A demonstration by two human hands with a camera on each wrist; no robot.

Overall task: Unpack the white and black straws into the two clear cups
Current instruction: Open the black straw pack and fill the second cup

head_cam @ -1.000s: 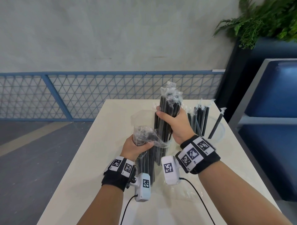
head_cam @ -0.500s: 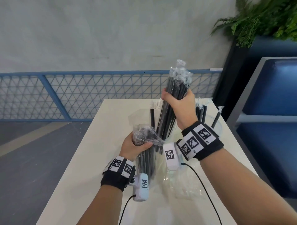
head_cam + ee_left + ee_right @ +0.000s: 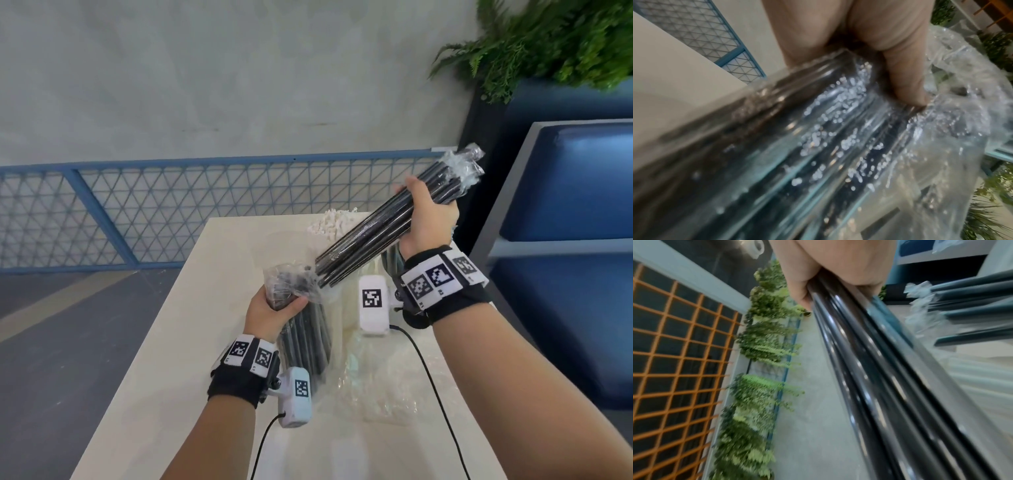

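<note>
My left hand point(image 3: 274, 308) grips a crinkled clear bag point(image 3: 301, 329) that holds several black straws, upright over the white table point(image 3: 164, 359). In the left wrist view my thumb presses on the bag point(image 3: 838, 146). My right hand point(image 3: 428, 219) grips a bundle of wrapped black straws point(image 3: 370, 240), tilted up to the right. Its lower ends hang just above the bag's mouth. In the right wrist view the bundle point(image 3: 869, 369) runs out of my fist. White straws point(image 3: 330, 222) stand behind the bundle. More black straws point(image 3: 390, 260) show behind my right wrist; their cup is hidden.
An empty clear wrapper point(image 3: 376, 387) lies on the table near me. A blue mesh railing point(image 3: 171, 212) runs beyond the table's far edge. A blue bench point(image 3: 565, 274) and a plant point(image 3: 548, 44) stand at the right. Cables trail from both wrist cameras.
My right hand has pulled the bundle of black straws up and to the right, out of the bag, and tilted it. My left hand still holds the bag in about the same place.
</note>
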